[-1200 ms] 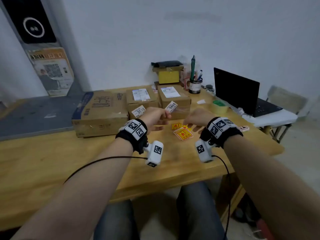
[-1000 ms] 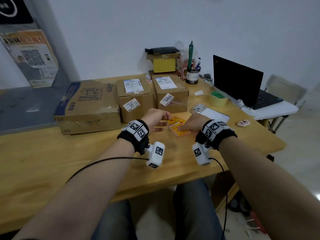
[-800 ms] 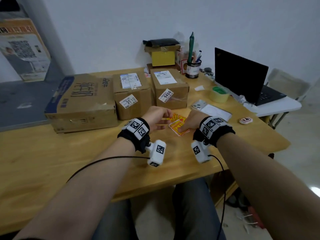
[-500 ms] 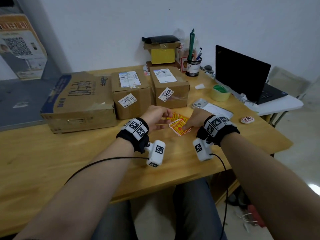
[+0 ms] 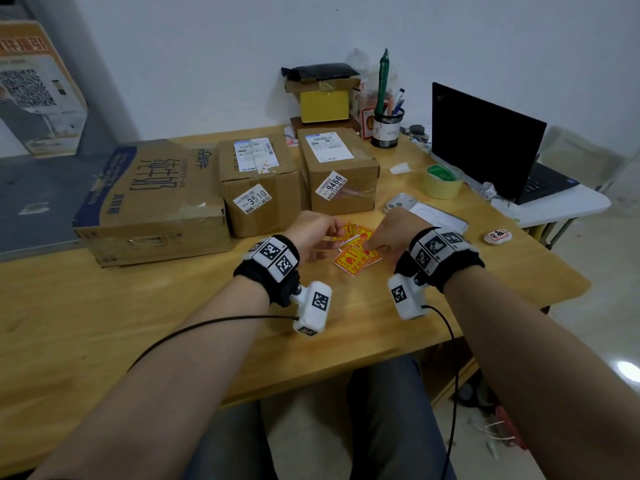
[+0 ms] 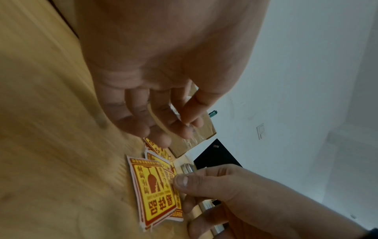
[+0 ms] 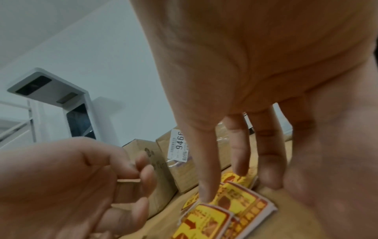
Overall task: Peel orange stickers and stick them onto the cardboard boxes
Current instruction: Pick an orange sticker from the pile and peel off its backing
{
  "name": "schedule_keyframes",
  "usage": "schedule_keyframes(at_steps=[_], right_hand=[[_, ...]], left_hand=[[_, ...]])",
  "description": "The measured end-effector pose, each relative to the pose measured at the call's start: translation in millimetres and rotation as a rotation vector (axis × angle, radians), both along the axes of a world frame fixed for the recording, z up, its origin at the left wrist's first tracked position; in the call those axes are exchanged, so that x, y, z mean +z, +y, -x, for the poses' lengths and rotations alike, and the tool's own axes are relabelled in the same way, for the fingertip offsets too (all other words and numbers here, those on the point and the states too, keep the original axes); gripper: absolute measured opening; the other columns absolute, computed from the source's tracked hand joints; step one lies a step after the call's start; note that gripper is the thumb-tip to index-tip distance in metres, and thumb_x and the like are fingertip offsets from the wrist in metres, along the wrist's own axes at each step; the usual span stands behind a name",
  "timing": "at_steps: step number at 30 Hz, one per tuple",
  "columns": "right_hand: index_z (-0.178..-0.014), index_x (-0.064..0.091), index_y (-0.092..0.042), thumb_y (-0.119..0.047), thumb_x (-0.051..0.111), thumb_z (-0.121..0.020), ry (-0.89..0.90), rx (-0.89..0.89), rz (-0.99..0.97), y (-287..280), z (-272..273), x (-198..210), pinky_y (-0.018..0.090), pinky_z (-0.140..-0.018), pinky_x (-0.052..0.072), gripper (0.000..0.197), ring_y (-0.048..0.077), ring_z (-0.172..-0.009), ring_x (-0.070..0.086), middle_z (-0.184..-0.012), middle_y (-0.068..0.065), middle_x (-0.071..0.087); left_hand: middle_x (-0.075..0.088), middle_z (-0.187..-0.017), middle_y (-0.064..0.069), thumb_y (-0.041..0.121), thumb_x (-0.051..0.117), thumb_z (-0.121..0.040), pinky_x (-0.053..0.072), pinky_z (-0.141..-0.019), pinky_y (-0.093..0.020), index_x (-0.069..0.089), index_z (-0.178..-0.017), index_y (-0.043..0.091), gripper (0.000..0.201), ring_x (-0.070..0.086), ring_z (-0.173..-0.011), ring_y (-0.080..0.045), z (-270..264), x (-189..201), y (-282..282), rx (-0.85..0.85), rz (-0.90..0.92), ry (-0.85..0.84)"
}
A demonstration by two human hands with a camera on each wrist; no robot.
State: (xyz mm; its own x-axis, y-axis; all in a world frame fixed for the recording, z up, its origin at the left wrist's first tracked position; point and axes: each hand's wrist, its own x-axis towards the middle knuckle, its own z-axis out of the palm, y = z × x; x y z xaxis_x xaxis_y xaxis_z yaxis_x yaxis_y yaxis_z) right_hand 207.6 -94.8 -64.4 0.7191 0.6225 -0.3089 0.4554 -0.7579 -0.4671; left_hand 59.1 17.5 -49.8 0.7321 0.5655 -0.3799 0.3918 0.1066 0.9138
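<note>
A loose pile of orange-and-yellow stickers lies on the wooden table in front of three cardboard boxes: a large one, a middle one labelled 3510 and a right one labelled 9466. My right hand is on the pile. Its index fingertip presses on a sticker and its thumb sits at the pile's edge, pinching there. My left hand hovers over the pile's far left side with relaxed fingers that hold nothing I can see.
To the right of the pile lie a phone and a white flat case. Beyond them are a tape roll, an open laptop, a pen cup and a small yellow box. A white tag sits near the right edge.
Both hands came down from in front of the 9466 box to the sticker pile. The right hand settled on the stickers. The head view tilted downward.
</note>
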Motion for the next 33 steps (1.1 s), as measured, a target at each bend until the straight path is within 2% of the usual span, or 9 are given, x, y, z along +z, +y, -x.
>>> schedule_keyframes(at_steps=[4,8,10,12,16,20,25,29,33], right_hand=[[-0.068,0.065,-0.01,-0.043,0.093,-0.066,-0.057,0.066,0.048,5.7,11.4,6.5,0.031,-0.065,0.05,0.043,0.021,-0.066,0.063,-0.068,0.005,0.067],[-0.071,0.056,-0.014,-0.047,0.094,-0.064,-0.17,0.112,0.102,6.5,29.4,13.5,0.028,-0.06,0.047,0.051,0.021,-0.068,0.061,-0.072,0.003,0.064],[-0.072,0.053,-0.015,-0.046,0.094,-0.065,-0.196,0.121,0.123,5.0,36.8,13.9,0.028,-0.058,0.046,0.052,0.019,-0.067,0.06,-0.071,0.002,0.062],[-0.073,0.051,-0.017,-0.044,0.093,-0.066,-0.213,0.123,0.14,3.4,41.6,13.2,0.028,-0.054,0.043,0.051,0.019,-0.066,0.058,-0.07,0.001,0.06],[-0.075,0.048,-0.017,-0.041,0.093,-0.067,-0.249,0.123,0.163,3.6,45.7,15.7,0.028,-0.052,0.041,0.052,0.02,-0.07,0.059,-0.072,0.001,0.059],[-0.076,0.049,-0.016,-0.04,0.094,-0.068,-0.244,0.116,0.181,4.1,47.3,16.7,0.029,-0.059,0.045,0.051,0.023,-0.075,0.061,-0.072,0.002,0.058],[-0.095,0.064,-0.011,-0.035,0.093,-0.07,-0.221,0.133,0.163,3.4,48.2,16.1,0.03,-0.064,0.048,0.045,0.024,-0.077,0.063,-0.075,0.003,0.061],[-0.101,0.069,-0.008,-0.031,0.094,-0.07,-0.182,0.13,0.141,4.1,47.8,15.5,0.037,-0.073,0.058,0.046,0.028,-0.083,0.07,-0.088,0.008,0.072],[-0.098,0.074,-0.004,-0.02,0.089,-0.077,-0.045,0.078,0.044,0.8,40.2,19.0,0.04,-0.073,0.062,0.03,0.024,-0.071,0.067,-0.088,0.013,0.075]], left_hand=[[0.064,-0.085,-0.002,0.008,0.055,-0.091,0.043,-0.056,-0.025,0.061,-0.081,0.012,0.012,0.068,-0.081,-0.026,0.4,1.3,-2.6,-0.021,-0.047,0.098],[0.067,-0.092,-0.001,0.011,0.057,-0.094,0.047,-0.064,-0.031,0.063,-0.095,0.013,0.007,0.074,-0.097,-0.028,2.9,4.6,-3.5,-0.018,-0.067,0.128],[0.069,-0.096,-0.002,0.012,0.057,-0.094,0.049,-0.067,-0.032,0.065,-0.107,0.01,0.016,0.074,-0.104,-0.028,4.7,6.6,-4.6,-0.017,-0.065,0.13],[0.07,-0.096,-0.002,0.014,0.057,-0.094,0.051,-0.071,-0.034,0.065,-0.111,0.009,0.02,0.074,-0.103,-0.028,5.8,8.0,-6.6,-0.019,-0.066,0.13],[0.072,-0.103,-0.003,0.017,0.056,-0.096,0.051,-0.069,-0.032,0.064,-0.102,0.012,0.011,0.073,-0.091,-0.026,6.6,7.9,-9.4,-0.019,-0.049,0.124],[0.072,-0.103,-0.004,0.016,0.057,-0.095,0.051,-0.069,-0.032,0.063,-0.094,0.015,0.006,0.072,-0.09,-0.025,7.7,6.8,-10.0,-0.018,-0.045,0.122],[0.07,-0.1,-0.004,0.016,0.057,-0.095,0.053,-0.073,-0.034,0.063,-0.094,0.013,0.007,0.071,-0.092,-0.026,9.9,6.0,-9.7,-0.023,-0.031,0.117],[0.067,-0.103,-0.005,0.011,0.056,-0.095,0.055,-0.081,-0.039,0.062,-0.092,0.013,0.007,0.069,-0.093,-0.027,12.0,3.2,-8.1,-0.023,-0.006,0.109],[0.062,-0.1,-0.008,0.01,0.055,-0.096,0.057,-0.087,-0.044,0.061,-0.099,0.01,0.007,0.068,-0.091,-0.028,12.7,0.0,-7.6,-0.03,0.022,0.058]])
